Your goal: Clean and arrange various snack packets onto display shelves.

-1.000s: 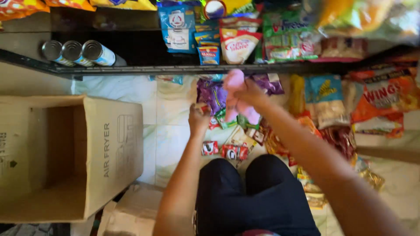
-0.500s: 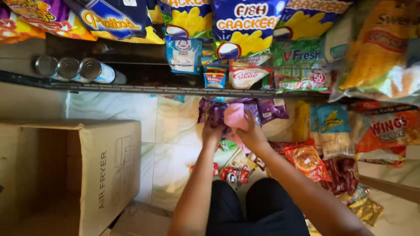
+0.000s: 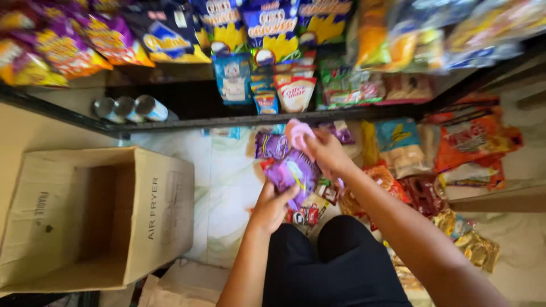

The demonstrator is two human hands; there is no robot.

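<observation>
Shelves [image 3: 227,120] full of snack bags fill the top of the head view, and a pale tiled floor [image 3: 227,176] lies below them. Big chip bags [image 3: 74,45] in purple, yellow and blue hang along the top row. Under them, three cans [image 3: 128,108] lie on their sides on the dark shelf, and small packs [image 3: 284,91] stand in a tight row next to them. On the floor at the left sits an open cardboard box [image 3: 96,216], tipped on its side, and the part of its inside that shows holds nothing. The person kneels in dark trousers, with both arms reaching forward. The left hand [image 3: 272,206] has its fingers closed around a purple packet [image 3: 293,173], held low over the floor just in front of the knees. The right hand [image 3: 321,149] is higher, near the shelf edge, with its fingers curled around a pink cloth [image 3: 297,133]. A heap of loose packets [image 3: 398,182] in orange, red, gold and blue lies on the floor to the right, and a few small red ones [image 3: 304,215] lie close to the knees. As far as can be judged, the upper shelves look full and neat, while many packets are on the floor and not on a shelf, so a good deal of sorting seems left.
</observation>
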